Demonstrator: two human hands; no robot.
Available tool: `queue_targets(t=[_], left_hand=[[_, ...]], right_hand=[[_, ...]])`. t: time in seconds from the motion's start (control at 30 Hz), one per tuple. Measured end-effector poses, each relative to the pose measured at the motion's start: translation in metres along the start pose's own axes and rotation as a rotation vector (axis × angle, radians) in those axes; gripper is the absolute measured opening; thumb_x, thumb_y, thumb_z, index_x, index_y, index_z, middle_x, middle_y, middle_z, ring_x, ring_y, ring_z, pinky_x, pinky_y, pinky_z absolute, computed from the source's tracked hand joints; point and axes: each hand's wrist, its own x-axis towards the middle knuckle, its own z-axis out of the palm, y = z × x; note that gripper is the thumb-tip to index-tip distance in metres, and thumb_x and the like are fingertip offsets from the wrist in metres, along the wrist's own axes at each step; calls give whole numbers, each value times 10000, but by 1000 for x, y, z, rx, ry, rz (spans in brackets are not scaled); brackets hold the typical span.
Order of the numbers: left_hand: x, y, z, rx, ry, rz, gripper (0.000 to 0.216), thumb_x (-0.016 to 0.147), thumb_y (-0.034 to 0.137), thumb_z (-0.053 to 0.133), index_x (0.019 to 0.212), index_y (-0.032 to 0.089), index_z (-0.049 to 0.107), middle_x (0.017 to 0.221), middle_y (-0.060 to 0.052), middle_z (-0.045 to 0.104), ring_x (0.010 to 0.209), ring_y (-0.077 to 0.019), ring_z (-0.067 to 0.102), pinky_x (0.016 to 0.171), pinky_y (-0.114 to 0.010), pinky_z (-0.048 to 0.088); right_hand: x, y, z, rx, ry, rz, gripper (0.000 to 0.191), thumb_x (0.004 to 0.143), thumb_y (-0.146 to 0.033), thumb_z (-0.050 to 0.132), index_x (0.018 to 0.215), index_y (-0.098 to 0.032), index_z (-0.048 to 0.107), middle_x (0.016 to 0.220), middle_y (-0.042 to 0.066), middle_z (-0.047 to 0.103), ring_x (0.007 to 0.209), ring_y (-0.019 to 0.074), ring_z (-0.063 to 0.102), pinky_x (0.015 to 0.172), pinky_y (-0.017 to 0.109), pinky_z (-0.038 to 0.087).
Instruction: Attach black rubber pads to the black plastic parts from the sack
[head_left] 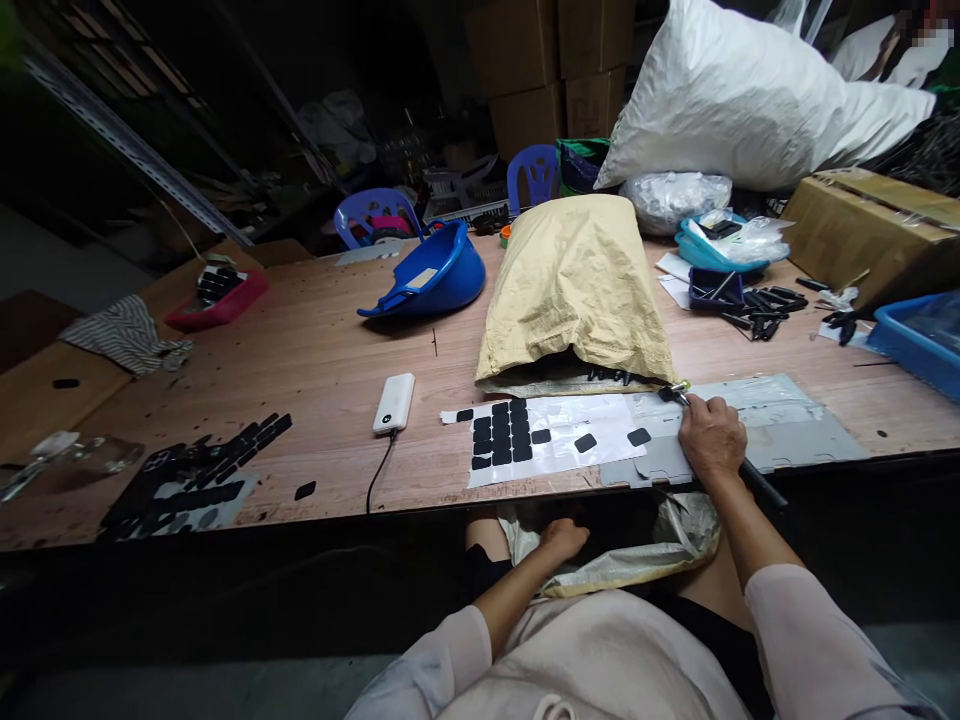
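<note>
My right hand is wrapped around a black-handled tool, above a grey sheet at the table's front edge. The tool's thin metal end points up and left, close to the mouth of a tan sack with black pieces inside. My left hand is low over my lap, fingers curled, beside an open pale sack; what it holds, if anything, is hidden. Between the hands and the tan sack, a white sheet carries rows of black rounded-square pads, with a few lying separately.
A white power bank with a black cable lies left of the sheet. Farther off are a blue scoop-shaped basin, a red tray, a cardboard box and several black handles. More black strips lie at left.
</note>
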Motion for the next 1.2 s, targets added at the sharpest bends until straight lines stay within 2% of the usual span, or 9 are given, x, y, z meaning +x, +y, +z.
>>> queue_targets(t=[0.13,0.27,0.33,0.47,0.57,0.7,0.8,1.0,1.2], left_hand=[[-26,10,-17,-71,-98,277,238,909,296,712,1080,193,841,968,-55,823,905,-223,752,810,-296,554],[-23,41,-78,-334,-124,510,314,963,415,643,1030,160,813,887,-48,782,705,-161,684,670,-259,532],[-4,59,-118,-396,90,499,320,989,424,621,1081,171,795,929,-60,772,737,-176,695,703,-282,554],[46,87,-186,-261,753,334,357,964,266,651,1306,213,740,1181,-123,741,1109,-275,703,1006,-386,556],[74,95,-213,-87,939,159,463,975,235,623,1432,193,675,1396,-191,658,1339,-345,611,1127,-443,492],[90,95,-225,67,807,17,395,1048,358,567,1341,165,748,1328,-219,725,1300,-374,654,1070,-439,506],[90,93,-220,111,758,33,421,1063,443,551,1268,180,808,1225,-215,782,1213,-379,710,1009,-424,524],[81,96,-209,189,755,39,456,1056,485,556,1358,233,788,1306,-190,771,1283,-382,671,1066,-452,492],[73,105,-215,215,626,31,488,1020,543,619,1336,210,785,1364,-204,727,1347,-401,611,1107,-457,456]], right_hand=[[0,-1,0,2,-7,13,347,1065,-295,488,1251,-184,758,1010,121,614,858,220,457,702,342,202],[-1,-2,-2,-3,-9,9,353,1071,-298,474,1242,-177,759,1002,123,616,858,223,461,698,345,194],[-1,-2,-2,-2,-4,4,355,1072,-297,467,1231,-175,760,1000,127,619,857,226,460,697,350,193],[-1,-1,0,2,12,-12,345,1061,-289,473,1219,-172,757,978,125,614,849,227,455,696,352,193],[-2,-1,1,7,18,-20,315,1024,-270,521,1218,-167,747,968,122,604,854,228,451,698,351,206],[-3,-3,0,3,0,-24,329,1012,-253,516,1241,-157,733,986,135,606,883,242,462,705,355,238],[-3,-4,-2,-1,-23,-20,330,997,-252,534,1250,-155,723,1004,140,604,902,247,468,713,355,250],[-3,-4,-2,-14,-36,-12,344,1014,-264,515,1275,-162,714,1027,140,607,924,254,483,730,350,262],[-1,-6,-6,-11,-55,0,354,1043,-269,477,1274,-154,719,1032,143,614,929,256,494,734,352,266]])
